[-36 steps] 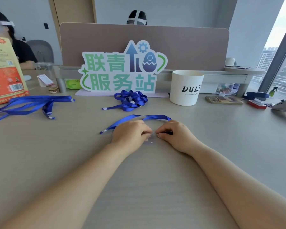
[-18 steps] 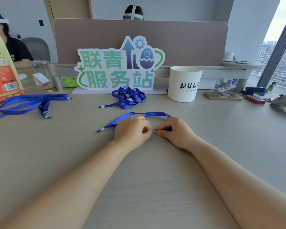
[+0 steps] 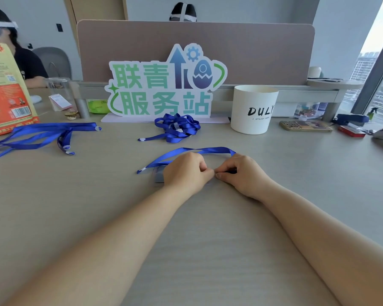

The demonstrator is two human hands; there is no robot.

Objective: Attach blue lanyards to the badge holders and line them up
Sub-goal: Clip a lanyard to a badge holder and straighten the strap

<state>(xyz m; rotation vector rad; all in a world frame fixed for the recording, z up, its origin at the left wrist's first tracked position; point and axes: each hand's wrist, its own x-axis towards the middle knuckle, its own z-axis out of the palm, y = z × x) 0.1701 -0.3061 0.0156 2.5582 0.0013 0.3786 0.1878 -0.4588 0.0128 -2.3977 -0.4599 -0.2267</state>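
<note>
The pale wood counter (image 3: 208, 250) carries blue lanyards (image 3: 38, 135), a tangled lanyard pile (image 3: 177, 128), one lanyard (image 3: 186, 152) over a badge holder (image 3: 159, 176), a white cup (image 3: 253, 109), a phone (image 3: 305, 126) and a sign (image 3: 164, 85).

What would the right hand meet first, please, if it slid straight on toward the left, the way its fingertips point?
Almost at once the left hand: the right hand points its pinched fingertips at it, nearly touching.

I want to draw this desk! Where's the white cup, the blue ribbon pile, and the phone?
White paper cup (image 3: 253, 109), head view, front wall.
Tangled blue ribbon lanyard pile (image 3: 177, 128), head view, middle of tangle.
Patterned flat phone (image 3: 304, 126), head view, its back.
</note>
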